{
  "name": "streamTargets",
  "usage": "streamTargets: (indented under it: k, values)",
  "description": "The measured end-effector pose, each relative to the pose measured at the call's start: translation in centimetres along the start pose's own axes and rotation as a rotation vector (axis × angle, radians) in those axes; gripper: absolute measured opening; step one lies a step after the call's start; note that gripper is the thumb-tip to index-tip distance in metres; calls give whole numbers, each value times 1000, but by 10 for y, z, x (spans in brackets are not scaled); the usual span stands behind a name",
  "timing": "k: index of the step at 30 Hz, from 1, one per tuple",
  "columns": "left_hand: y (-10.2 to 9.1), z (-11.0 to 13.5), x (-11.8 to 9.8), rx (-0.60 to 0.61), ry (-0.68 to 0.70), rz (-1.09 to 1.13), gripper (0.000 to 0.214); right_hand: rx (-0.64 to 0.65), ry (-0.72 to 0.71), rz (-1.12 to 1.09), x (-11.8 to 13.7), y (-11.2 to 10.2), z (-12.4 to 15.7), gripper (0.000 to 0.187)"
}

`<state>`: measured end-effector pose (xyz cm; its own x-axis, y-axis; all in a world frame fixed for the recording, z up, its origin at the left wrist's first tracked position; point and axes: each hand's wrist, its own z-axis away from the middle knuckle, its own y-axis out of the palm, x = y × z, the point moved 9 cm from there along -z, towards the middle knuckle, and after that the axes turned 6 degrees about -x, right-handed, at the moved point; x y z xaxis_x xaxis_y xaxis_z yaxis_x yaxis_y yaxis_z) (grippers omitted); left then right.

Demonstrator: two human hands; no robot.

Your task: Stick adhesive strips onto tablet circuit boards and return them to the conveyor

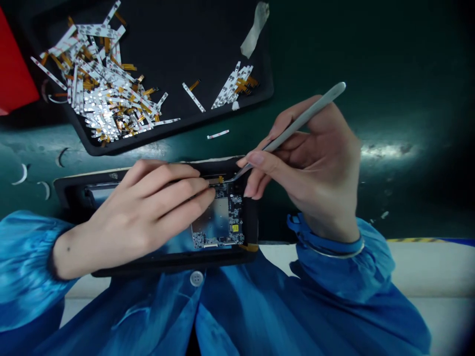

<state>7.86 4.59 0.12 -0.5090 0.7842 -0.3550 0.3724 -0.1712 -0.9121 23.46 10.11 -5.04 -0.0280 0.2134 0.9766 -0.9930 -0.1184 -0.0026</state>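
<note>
A pair of metal tweezers [297, 123] is held slantwise in my right hand [319, 158]. Their bent tip reaches a small orange flex piece [221, 180] at the upper edge of a circuit board [235, 212]. The board, which has a metal shield and a yellow component, lies inside a black frame [250, 217] with a flat device in it. My left hand [148, 207] rests across this device with its fingers stretched out. Its fingertips lie beside the orange flex piece, and whatever is beneath the palm is hidden.
Beyond the frame, a black tray [178, 44] holds a heap of white strips with orange flex tails [107, 94] and a smaller row of strips [233, 86]. A loose white strip [218, 134] lies on the green table [371, 74]. Something red [15, 64] stands at left.
</note>
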Motion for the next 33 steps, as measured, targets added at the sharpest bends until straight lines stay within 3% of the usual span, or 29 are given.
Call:
streamTargets:
  k: [12,18,21,23,26,29,33]
  values:
    - [4,0,-4,-25,34,-99,35,57,-121,-42,15,5,0,32]
    - [4,-6,-24,-30,268,-376,27,57,-188,-51,18,6,-2,32]
    - [3,-6,-24,-32,282,-359,27,38,-251,-28,23,7,2,28]
    - [3,-5,-19,-34,242,-309,30,-22,-311,-59,26,1,8,18]
    - [5,-4,-16,-37,217,-293,33,-211,-385,-147,25,-24,23,6]
    - [9,-3,-22,-26,269,-396,34,-357,-406,-178,16,-50,46,12]
    - [19,-2,-37,44,316,-567,38,-399,-319,-87,1,-61,81,31]
